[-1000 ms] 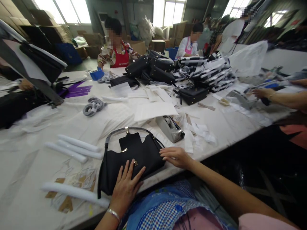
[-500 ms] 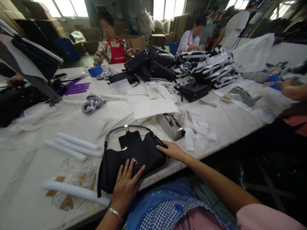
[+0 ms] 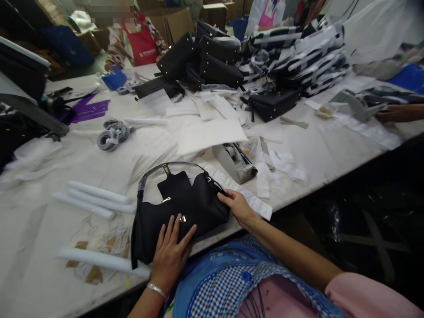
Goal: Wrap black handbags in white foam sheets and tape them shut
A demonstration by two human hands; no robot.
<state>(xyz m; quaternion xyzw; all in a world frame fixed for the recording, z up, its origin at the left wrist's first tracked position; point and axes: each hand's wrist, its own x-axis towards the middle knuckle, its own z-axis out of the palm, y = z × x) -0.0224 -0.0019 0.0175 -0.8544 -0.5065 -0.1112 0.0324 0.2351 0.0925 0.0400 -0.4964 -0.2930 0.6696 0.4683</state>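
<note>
- The black bag [image 3: 207, 207] is laid on the table [image 3: 291, 145], close to the near edge, with its front turned upward.
- The left hand [image 3: 172, 251] is spread flat on the front of the bag; nothing is seen to be gripped by it.
- By the right hand [image 3: 240, 207], the right end of the bag appears to be pinched, with the thumb on top; the other fingers are partly hidden. The two hands are kept apart from each other.
- What is done: the handle [image 3: 180, 164] is attached, and its left part seems to be covered with film. The metal lock [image 3: 183, 219] is mounted on the front.
- What is left: the flap [image 3: 177, 183] is turned away from the lock, so the bag is not yet fastened. Whether any filling has been put inside cannot be told.
- Four white foam rods [image 3: 99, 200] are left on the table, to the left of the bag.
- The tape dispenser [image 3: 232, 163] and the foam sheets [image 3: 212, 134] are placed beyond the bag, untouched by either hand.
</note>
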